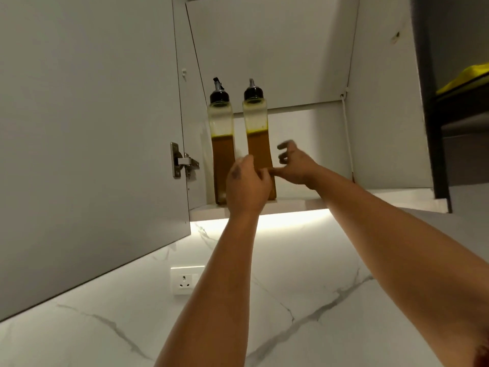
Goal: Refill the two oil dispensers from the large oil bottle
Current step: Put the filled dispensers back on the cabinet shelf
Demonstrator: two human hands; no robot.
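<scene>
Both hands (248,181) (293,165) are reaching w/ curled fingers around the 2 oil dispensers (223,154) (258,152), grip unclear. Oily glass is probably risking slipping off the cabinet shelf (291,203).

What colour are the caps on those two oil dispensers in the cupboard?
Black, on both the left dispenser cap and the right dispenser cap, clearest in the head view.

Two tall clear oil dispensers stand upright side by side on the cabinet shelf (291,203), the left dispenser (221,144) and the right dispenser (256,139), each with a black pour-spout cap and brown oil filling roughly the lower two thirds
</scene>
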